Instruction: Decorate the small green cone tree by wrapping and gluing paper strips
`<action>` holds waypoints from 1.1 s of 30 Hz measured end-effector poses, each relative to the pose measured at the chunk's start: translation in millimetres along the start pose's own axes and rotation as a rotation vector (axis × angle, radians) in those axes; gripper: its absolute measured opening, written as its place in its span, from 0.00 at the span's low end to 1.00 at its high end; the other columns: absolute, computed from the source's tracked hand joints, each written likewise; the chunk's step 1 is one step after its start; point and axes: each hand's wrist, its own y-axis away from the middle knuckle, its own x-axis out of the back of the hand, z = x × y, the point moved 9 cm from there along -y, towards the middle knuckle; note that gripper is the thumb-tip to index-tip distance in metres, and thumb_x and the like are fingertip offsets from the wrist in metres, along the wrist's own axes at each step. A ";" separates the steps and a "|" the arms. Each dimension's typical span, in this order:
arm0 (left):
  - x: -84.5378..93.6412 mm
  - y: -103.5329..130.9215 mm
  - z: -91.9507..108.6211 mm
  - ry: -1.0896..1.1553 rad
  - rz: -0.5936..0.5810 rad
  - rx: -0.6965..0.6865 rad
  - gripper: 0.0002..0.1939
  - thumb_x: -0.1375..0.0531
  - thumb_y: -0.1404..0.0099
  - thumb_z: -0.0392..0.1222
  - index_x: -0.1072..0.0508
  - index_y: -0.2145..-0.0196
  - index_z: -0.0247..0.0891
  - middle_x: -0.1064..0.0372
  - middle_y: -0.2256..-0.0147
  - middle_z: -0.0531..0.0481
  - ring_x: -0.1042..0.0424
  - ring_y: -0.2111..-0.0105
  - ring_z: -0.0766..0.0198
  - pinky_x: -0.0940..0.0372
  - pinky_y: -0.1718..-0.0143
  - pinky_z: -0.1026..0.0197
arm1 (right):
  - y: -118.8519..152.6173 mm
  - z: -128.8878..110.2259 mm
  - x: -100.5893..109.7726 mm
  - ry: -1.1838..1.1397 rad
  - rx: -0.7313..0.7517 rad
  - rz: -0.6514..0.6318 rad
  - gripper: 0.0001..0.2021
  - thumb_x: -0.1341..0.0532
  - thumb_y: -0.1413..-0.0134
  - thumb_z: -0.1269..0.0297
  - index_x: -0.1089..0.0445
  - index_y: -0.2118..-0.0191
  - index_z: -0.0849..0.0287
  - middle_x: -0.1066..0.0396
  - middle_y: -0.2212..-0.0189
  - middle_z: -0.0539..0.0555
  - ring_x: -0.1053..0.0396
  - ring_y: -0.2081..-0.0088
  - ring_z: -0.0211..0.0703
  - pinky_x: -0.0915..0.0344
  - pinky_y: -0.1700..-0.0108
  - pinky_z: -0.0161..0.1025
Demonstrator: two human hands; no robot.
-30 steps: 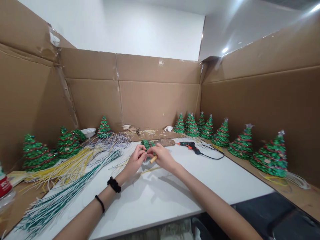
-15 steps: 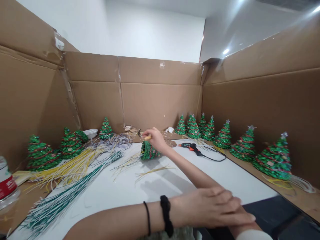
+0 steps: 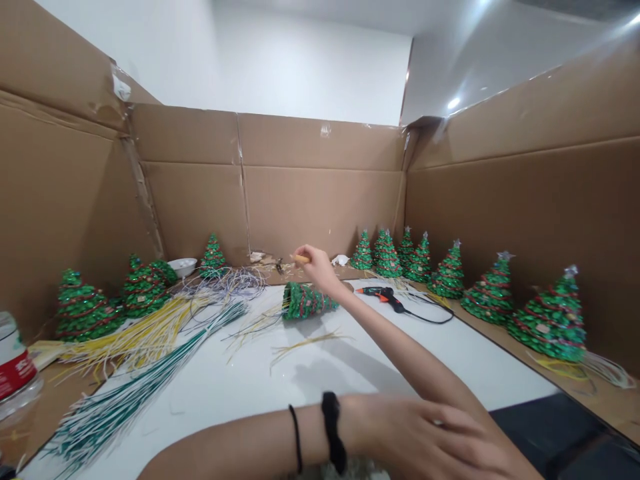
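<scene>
Okay, right hand (image 3: 319,269) clenched around a slim yellow-tan stick-like handle (image 3: 302,259), which shows above the tree and apart from it. Left hand (image 3: 420,433) laid over the right forearm, motion-blurred, fingers stretched out, grasping no tool; two black bands on that arm. Green leafy tree with red trim (image 3: 305,301) lies on its side mid-surface, on the white surface (image 3: 240,387), its right end partly behind the right wrist; thin loose strands (image 3: 255,327) by its left end. Black-and-orange glue gun (image 3: 384,295) right of the tree, cord curling right. Left: green-and-white strip bundle (image 3: 135,393), yellow-and-white strip bundle (image 3: 155,323). Upright decorated green trees (image 3: 446,272) line the right cardboard wall (image 3: 520,200).
</scene>
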 end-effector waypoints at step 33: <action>0.1 234.9 -101.4 0.490 0.160 1.818 0.19 0.56 0.33 0.51 0.39 0.77 0.39 0.42 0.82 0.54 0.43 0.80 0.66 0.50 0.76 0.63 | 81.9 31.7 -21.5 -0.860 -0.355 0.005 0.12 0.38 0.57 0.58 0.42 0.71 0.56 0.28 0.81 0.47 0.48 0.84 0.32 0.53 0.81 0.30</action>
